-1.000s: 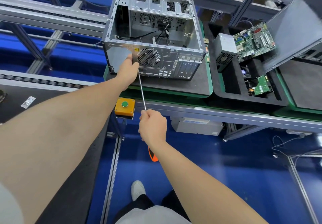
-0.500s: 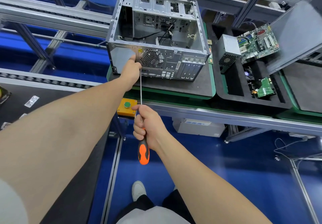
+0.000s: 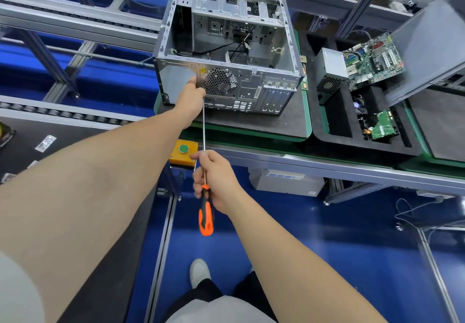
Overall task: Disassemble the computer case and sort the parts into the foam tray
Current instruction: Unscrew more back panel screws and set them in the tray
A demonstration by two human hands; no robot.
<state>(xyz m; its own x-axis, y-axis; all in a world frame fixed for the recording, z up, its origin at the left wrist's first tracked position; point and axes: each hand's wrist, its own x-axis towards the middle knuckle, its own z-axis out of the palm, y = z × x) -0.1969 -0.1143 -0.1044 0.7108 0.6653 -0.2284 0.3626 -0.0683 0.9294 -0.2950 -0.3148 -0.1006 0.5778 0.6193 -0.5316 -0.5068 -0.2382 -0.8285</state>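
Head view: left hand braced on computer case, right hand wrapped round screwdriver. Likely rigid, sharp-edged; best held by frame.

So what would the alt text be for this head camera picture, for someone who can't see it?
Seen from above, a person's right hand holds a long orange-handled screwdriver against the back of an open computer case, while the left hand steadies it. A foam tray beside it holds removed parts.

right hand has slid up the screwdriver shaft, baring the orange handle below
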